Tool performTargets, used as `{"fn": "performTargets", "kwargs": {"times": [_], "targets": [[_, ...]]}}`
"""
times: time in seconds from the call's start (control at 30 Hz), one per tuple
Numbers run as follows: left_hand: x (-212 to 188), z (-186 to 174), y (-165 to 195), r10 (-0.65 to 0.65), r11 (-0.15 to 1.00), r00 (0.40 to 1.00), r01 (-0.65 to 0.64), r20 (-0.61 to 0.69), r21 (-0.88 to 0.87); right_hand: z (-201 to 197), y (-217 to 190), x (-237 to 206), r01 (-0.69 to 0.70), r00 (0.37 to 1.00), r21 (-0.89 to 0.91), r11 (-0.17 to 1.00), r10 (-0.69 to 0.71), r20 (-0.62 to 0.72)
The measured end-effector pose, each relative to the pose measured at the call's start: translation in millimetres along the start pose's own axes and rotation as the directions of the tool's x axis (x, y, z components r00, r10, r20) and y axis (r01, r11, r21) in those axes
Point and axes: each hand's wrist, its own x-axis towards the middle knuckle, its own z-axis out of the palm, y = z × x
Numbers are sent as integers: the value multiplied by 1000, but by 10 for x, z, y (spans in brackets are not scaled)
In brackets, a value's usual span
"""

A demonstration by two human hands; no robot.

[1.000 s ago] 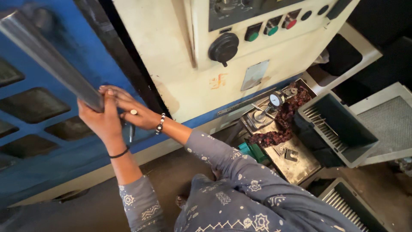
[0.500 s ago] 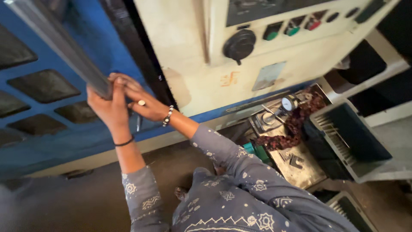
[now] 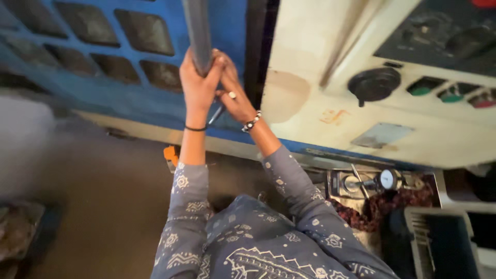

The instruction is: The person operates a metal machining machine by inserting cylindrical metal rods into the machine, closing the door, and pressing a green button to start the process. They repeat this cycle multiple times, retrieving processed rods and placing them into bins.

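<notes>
Swung upright now, grey bar held in left hand and right hand grip, beside blue frame edge

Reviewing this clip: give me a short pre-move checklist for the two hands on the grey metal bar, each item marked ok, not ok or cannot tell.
1. Left hand wrapped around the long grey metal bar: ok.
2. Right hand against the bar beside the left: ok.
3. Bar's lower end seated in the blue machine frame: cannot tell, hidden by the hands.
4. Sleeves clear of the bar: ok.
5. Black beaded bracelet clear of the bar: ok.
6. Bar's upper end free: cannot tell, out of frame.
</notes>
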Motion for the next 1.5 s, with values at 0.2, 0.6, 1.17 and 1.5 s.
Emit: {"fn": "performTargets", "kwargs": {"times": [0.2,0.6,1.17,1.5], "targets": [[45,82,-47,-15,998,999,17,-38,60,-116,166,35,16,999,40,999,-18,48],[60,190,-86,31,993,991,-16,-128,120,-325,396,199,33,991,192,981,-57,119],[-3,272,-314,-75,995,989,67,-128,-69,-305,540,179,36,996,229,973,-52,67],[-130,121,-69,65,988,992,-49,-107,147,-219,289,39,13,997,145,989,-24,76]]}}
